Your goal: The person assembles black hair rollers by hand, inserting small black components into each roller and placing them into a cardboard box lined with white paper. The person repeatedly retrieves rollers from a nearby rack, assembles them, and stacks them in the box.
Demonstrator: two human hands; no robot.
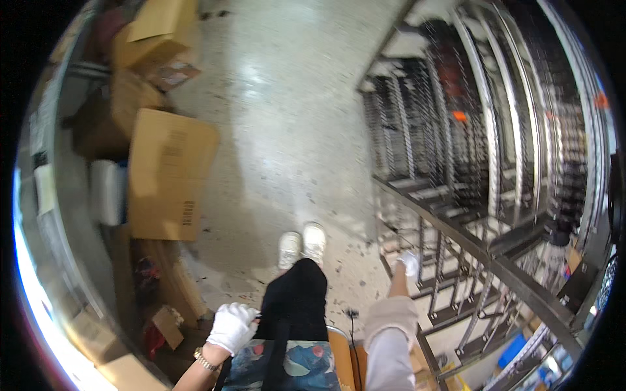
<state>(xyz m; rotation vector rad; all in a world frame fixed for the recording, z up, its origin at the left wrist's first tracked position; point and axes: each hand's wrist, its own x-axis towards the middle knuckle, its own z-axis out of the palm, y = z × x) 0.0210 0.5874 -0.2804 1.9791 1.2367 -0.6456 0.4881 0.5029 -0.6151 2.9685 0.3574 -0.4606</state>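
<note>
Floor (pixel 293 130) opens beside rack edge (pixel 430 216); cannot tell grip of left hand (pixel 233 328) or right hand (pixel 409 263)

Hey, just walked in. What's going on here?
Someone stands on a pale floor in white shoes. The white-gloved left hand is curled beside some blue patterned fabric; whether it holds anything is unclear. The right hand, also gloved, is down by a dark metal rack, but contact can't be made out. On the left, a large cardboard piece stands among brown boxes.
</note>
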